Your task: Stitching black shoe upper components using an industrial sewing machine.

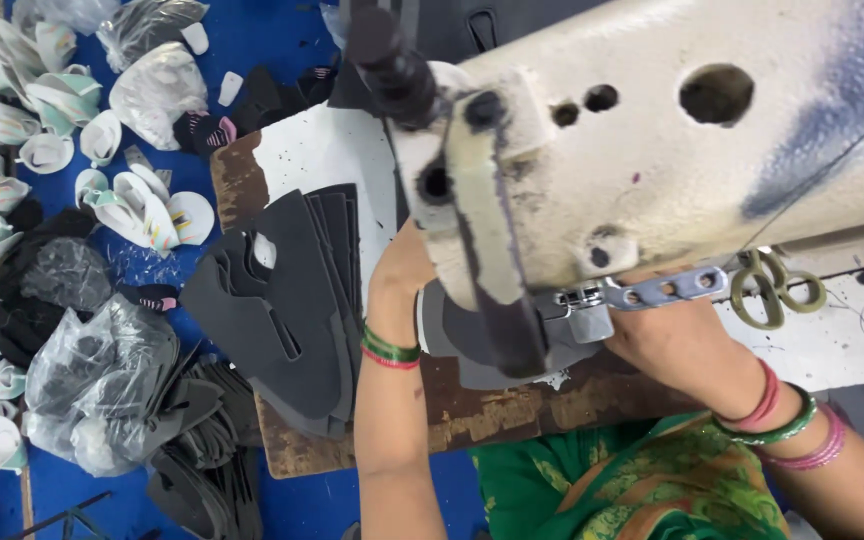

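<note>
Blue flooring strewn with white shoe parts and plastic bags surrounds the worn wooden table (472,415) where I am working at a cream sewing machine (652,140). My fingers are hidden under the machine head, so I cannot tell whether they are pinching or lying flat; I see only that my left hand (404,262) and right hand (667,335) both go in beneath the head toward the grey shoe-upper piece (472,350). That piece lies flat on the table directly below the head, smooth and dull grey, its curved edge showing just in front of the machine. My judgement is that fingertips this near the needle zone, out of my sight, could be caught, or the piece could slip askew. Left of the machine sits a stack of grey cut pieces (287,310); small scissors (777,285) hang at the right of the machine.
</note>
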